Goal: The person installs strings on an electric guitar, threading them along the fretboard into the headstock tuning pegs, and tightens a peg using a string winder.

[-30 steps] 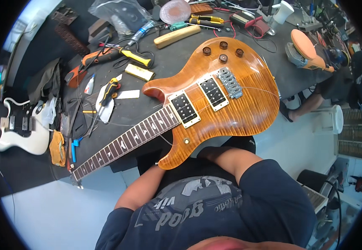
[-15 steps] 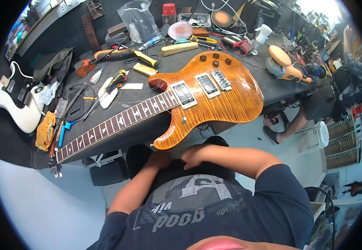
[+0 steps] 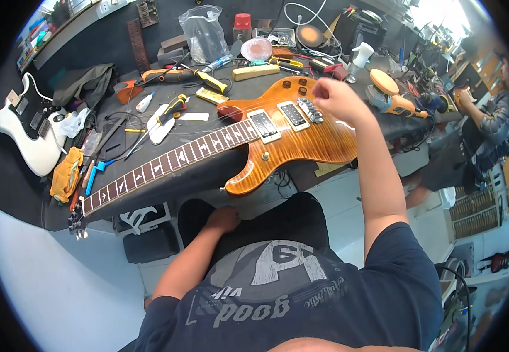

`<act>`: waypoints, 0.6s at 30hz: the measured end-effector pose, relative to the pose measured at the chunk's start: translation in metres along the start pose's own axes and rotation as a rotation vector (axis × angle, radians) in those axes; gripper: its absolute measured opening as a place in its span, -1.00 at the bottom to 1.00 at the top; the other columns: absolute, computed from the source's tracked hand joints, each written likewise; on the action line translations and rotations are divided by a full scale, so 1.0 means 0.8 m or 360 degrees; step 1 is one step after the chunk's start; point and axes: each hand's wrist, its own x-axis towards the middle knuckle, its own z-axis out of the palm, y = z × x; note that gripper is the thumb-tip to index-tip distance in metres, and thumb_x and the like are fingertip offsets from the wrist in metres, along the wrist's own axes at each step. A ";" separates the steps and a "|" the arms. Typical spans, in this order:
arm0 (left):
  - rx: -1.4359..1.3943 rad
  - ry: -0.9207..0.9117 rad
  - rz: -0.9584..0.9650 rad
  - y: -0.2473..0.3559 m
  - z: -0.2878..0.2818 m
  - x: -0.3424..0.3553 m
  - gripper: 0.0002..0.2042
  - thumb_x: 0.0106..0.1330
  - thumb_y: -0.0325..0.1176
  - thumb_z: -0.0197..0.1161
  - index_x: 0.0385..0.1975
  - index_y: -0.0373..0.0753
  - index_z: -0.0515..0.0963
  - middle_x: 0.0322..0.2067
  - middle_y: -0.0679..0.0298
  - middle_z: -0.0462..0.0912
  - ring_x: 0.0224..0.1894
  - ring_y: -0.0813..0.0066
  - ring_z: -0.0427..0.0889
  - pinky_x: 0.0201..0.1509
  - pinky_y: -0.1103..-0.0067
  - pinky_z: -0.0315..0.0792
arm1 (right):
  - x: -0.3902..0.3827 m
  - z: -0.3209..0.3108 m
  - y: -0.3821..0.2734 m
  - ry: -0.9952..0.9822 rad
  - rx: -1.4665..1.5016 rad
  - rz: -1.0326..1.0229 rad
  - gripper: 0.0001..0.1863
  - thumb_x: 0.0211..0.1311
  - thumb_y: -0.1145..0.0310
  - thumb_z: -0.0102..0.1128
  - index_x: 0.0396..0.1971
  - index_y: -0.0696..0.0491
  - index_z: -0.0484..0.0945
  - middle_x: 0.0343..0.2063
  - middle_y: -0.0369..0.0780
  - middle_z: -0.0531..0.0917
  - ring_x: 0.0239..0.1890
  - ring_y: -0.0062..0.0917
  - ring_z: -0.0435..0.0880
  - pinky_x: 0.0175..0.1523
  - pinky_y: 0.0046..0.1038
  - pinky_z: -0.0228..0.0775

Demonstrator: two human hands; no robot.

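Observation:
An amber flame-top electric guitar (image 3: 307, 144) lies strings up on the bench, its dark inlaid fretboard (image 3: 172, 161) reaching toward the lower left. Over the bridge and brown knobs hangs my right hand (image 3: 338, 98), fingers curled in; whatever might be inside them is hidden. Whether it touches the metal bridge (image 3: 309, 111) I cannot tell. On my thigh rests my left hand (image 3: 224, 219), lying loosely with no object visible in it. Two framed pickups (image 3: 292, 116) show on the guitar's body.
A white guitar body (image 3: 29, 138) is at the far left. Behind the neck lie a yellow-black screwdriver (image 3: 172, 110), a wooden block (image 3: 255, 72) and a plastic bag (image 3: 203, 35). An orange polisher (image 3: 398, 102) sits at the right. Another person (image 3: 471, 135) is at the far right.
My right hand has risen from my lap to above the guitar's bridge. My left hand stays on my lap. The person at the right has come further into view.

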 end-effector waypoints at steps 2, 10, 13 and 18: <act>-0.0076 0.0015 -0.0046 -0.001 -0.002 -0.008 -0.65 0.43 -0.10 0.21 -0.03 -0.22 0.71 -0.05 -0.08 0.77 0.06 -0.11 0.74 0.18 0.11 0.60 | -0.001 0.023 0.004 -0.0109 0.0031 0.0038 -0.78 0.26 0.44 0.45 -0.15 0.18 0.67 -0.30 -0.21 0.73 -0.24 -0.52 0.69 -0.03 -0.42 0.59; -0.0122 0.0020 -0.0016 -0.006 -0.010 -0.018 -0.71 0.39 -0.17 0.25 -0.08 -0.23 0.69 -0.04 -0.07 0.77 0.08 -0.11 0.73 0.16 0.13 0.59 | -0.016 0.049 -0.020 0.0221 -0.0276 -0.0014 -0.80 0.28 0.30 0.42 -0.26 0.13 0.71 -0.25 -0.08 0.77 -0.13 -0.21 0.78 0.02 -0.20 0.61; -0.0141 0.0107 0.0003 -0.004 -0.008 -0.018 -0.73 0.35 -0.18 0.32 -0.13 -0.24 0.69 -0.11 -0.04 0.78 0.02 -0.10 0.74 0.11 0.12 0.59 | -0.024 0.059 -0.015 0.0385 -0.0294 -0.0077 -0.82 0.32 0.29 0.38 -0.28 0.11 0.71 -0.27 -0.09 0.76 -0.17 -0.18 0.77 -0.01 -0.17 0.59; -0.0142 0.0128 0.0020 -0.007 0.000 -0.013 -0.73 0.35 -0.19 0.31 -0.12 -0.23 0.69 -0.12 -0.04 0.78 0.02 -0.10 0.74 0.12 0.12 0.59 | -0.014 0.059 -0.026 0.0542 -0.0135 -0.0316 -0.80 0.34 0.29 0.36 -0.27 0.14 0.68 -0.32 -0.10 0.75 -0.24 -0.17 0.75 -0.06 -0.18 0.58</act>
